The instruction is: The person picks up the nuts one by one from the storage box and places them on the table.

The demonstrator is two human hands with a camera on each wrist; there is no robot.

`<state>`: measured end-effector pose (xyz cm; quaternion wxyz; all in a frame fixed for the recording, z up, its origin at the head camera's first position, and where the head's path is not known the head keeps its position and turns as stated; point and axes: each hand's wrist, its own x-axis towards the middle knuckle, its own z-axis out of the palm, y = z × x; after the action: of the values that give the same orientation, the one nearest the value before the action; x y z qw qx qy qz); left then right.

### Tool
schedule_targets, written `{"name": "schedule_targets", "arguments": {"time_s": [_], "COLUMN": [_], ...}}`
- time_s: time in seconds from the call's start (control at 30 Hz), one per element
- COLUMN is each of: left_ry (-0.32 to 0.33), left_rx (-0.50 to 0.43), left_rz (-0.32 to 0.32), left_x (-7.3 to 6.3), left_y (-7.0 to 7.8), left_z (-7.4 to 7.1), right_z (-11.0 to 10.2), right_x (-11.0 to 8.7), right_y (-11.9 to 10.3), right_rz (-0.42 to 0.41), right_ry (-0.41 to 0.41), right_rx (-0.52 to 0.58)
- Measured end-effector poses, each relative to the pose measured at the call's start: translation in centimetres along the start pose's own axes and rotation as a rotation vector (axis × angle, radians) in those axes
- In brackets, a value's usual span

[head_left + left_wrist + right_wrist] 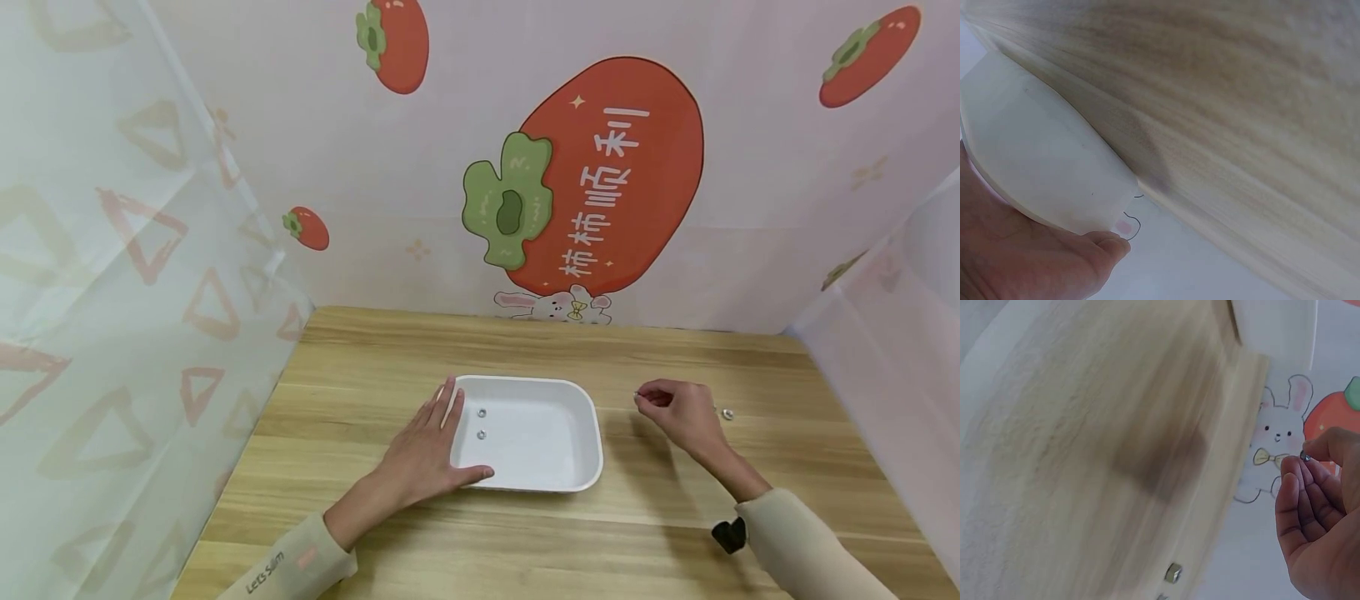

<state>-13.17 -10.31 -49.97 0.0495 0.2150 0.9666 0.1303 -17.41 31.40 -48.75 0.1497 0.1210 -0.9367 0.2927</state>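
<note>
A white rectangular tray (540,433) lies on the wooden table, and two small metal nuts (482,413) sit near its left side. My left hand (423,458) rests on the tray's left end with fingers and thumb spread, the thumb along the front rim; in the left wrist view the thumb (1113,245) lies against the tray's outer wall (1054,150). Right of the tray, my right hand (682,410) pinches a small metal nut (1304,455) between thumb and fingertips, above the table. Just right of that hand lies another nut (728,414).
The right wrist view shows a hex nut (1174,573) on the table, with part of another at the frame's bottom edge. A printed cloth wall (420,183) rises behind the wooden table (375,350), and cloth sides stand left and right. A black strap piece (729,536) sits at the right cuff.
</note>
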Motion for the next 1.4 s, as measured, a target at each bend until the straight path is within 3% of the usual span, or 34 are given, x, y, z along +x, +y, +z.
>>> {"name": "schedule_targets", "arguments": {"time_s": [0.87,1.1,1.4], "left_ry": [0.015,0.011,0.007], "left_rx": [0.000,-0.006,-0.001], "left_rz": [0.006,0.003,0.002], "left_x": [0.1,0.1,0.1], "left_y": [0.0,0.0,0.1], "left_z": [0.1,0.0,0.0], "right_z": [-2.0,-2.2,-2.2], "right_x": [-0.7,-0.7,-0.6], "right_y": [6.1,7.0,7.0], "right_rz": [0.099,0.137,0.122], "right_ry": [-0.014,-0.058,-0.132], "right_rx": [-0.075,-0.127,-0.166]}}
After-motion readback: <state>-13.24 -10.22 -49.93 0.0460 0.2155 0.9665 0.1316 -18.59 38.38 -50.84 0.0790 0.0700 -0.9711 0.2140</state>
